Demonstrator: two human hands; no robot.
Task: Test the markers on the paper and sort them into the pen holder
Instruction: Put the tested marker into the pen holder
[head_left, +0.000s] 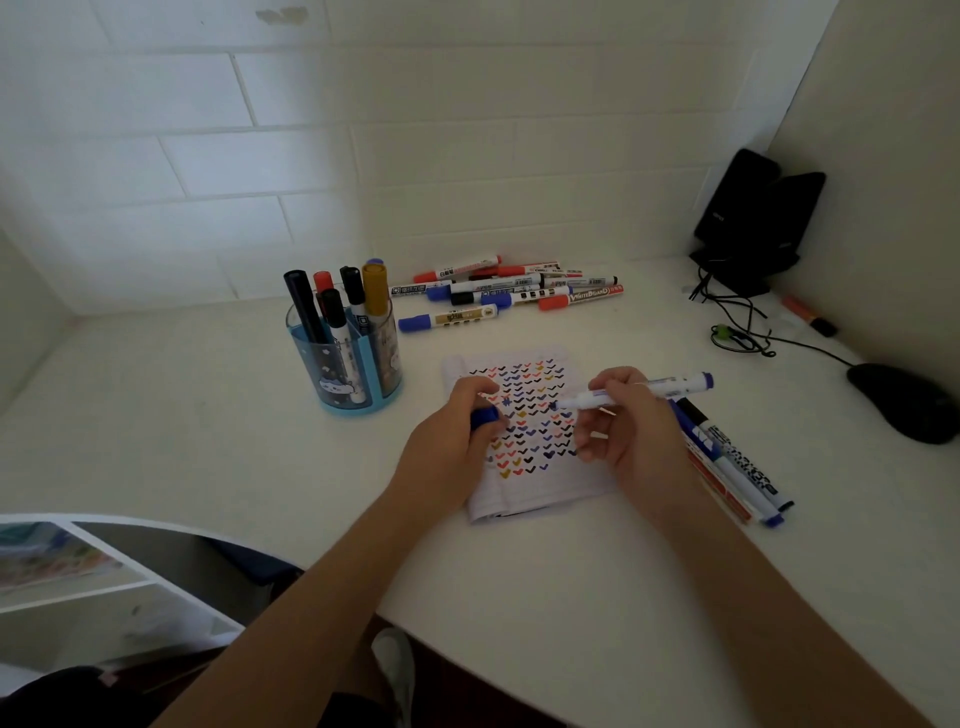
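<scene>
My right hand holds an uncapped blue marker with its tip touching the paper, which is covered with rows of coloured tick marks. My left hand rests on the paper's left side and grips the marker's blue cap. A blue see-through pen holder stands to the left with several markers upright in it. A pile of markers lies behind the paper near the wall. Three markers lie to the right of my right hand.
A black mouse sits at the far right. Black devices on a stand with cables fill the back right corner, next to an orange highlighter. White walls enclose the desk on three sides.
</scene>
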